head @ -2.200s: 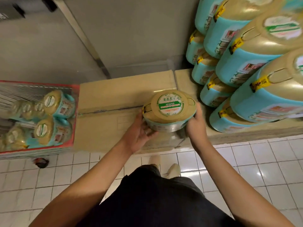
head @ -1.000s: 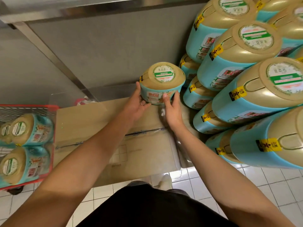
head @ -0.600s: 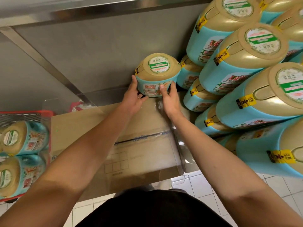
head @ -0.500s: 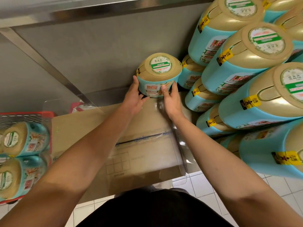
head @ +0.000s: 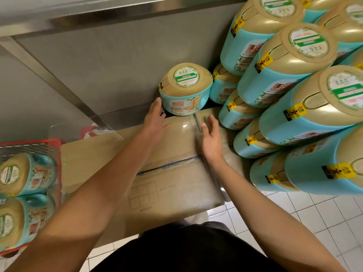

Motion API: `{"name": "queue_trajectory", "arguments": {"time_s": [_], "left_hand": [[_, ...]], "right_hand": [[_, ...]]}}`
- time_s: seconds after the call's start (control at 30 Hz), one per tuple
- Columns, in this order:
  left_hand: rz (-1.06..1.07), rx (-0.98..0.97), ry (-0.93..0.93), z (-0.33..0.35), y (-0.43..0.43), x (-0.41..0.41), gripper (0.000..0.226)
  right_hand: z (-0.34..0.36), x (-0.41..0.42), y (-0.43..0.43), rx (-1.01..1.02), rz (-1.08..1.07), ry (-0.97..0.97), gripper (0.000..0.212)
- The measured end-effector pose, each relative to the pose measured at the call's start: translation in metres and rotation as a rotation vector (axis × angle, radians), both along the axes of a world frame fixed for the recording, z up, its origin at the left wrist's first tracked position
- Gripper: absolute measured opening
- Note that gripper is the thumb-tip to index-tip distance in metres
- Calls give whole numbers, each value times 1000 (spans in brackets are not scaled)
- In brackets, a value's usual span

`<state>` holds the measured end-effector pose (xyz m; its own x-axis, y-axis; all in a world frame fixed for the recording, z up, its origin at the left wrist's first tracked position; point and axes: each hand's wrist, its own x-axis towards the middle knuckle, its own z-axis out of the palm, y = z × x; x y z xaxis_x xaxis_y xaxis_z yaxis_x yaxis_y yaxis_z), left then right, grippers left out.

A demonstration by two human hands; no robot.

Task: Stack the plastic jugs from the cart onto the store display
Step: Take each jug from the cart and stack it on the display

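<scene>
A teal jug with a gold top (head: 185, 89) stands upright at the back of the cardboard display base (head: 161, 173), against the grey wall and left of the stacked jugs (head: 290, 91). My left hand (head: 156, 119) is open, its fingertips at or just short of the jug's lower left side. My right hand (head: 211, 134) is open and apart from the jug, hovering over the cardboard. More jugs (head: 23, 191) lie in the red cart (head: 57, 163) at the left.
The tall pile of teal jugs fills the right side, leaning out over the white tiled floor (head: 314, 218). A metal wall panel with a diagonal rail (head: 59, 81) runs behind the display. A clear plastic sheet (head: 216, 183) covers part of the cardboard.
The jug was carried from the front of the cardboard to the back by the wall and set down. Both hands have let go and drawn back; the right hand is farther away.
</scene>
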<state>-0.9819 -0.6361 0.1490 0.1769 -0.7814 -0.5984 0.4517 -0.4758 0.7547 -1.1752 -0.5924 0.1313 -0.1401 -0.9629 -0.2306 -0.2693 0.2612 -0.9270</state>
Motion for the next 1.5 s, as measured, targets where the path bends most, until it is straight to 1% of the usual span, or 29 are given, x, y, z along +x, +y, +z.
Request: {"name": "queue_trajectory", "arguments": {"time_s": [0.1,0.23,0.37,0.4,0.47,0.5,0.57,0.63,0.77,0.87,1.0,1.07,1.2,1.37,1.43,1.5], "left_hand": [[-65,-15,-10,-1,25,4,64],[-113,-27,-22,-4,65,7,58],[-157,-69,-39,-6,123,0,43],[-168,-82,-46,-6,141,-3,41],[-164,-105,-66,-4,179,-9,47],[-151,-124,-84,-2,200,-13,48],[-120,-150,-136,4,242,-23,41],[-79,-129,-204,11,289,-36,37],[-29,-112,-347,23,391,-56,41],[58,-65,-366,24,468,-64,37],[273,54,-366,19,560,-61,27],[373,104,-340,18,604,-57,24],[543,92,-331,26,687,-47,26],[700,103,-339,32,778,-16,28],[746,123,-361,30,815,3,25],[785,154,-365,27,849,23,26]], "right_hand": [[-9,-15,42,22,7,-25,49],[-8,-32,82,28,30,-39,43],[2,-46,118,0,83,-86,37],[5,-49,128,-10,101,-99,35],[10,-58,147,-26,145,-141,32],[12,-64,159,-32,169,-170,30],[12,-77,184,-46,220,-201,27],[10,-91,212,-46,279,-214,26],[2,-114,266,12,398,-198,23],[-1,-124,305,56,506,-149,21],[-2,-125,353,109,608,-175,21],[-1,-117,374,145,660,-172,21],[9,-77,417,189,786,-185,22],[25,14,473,194,1020,-214,23],[31,57,495,189,1084,-223,24],[35,98,514,188,1131,-223,23]]}}
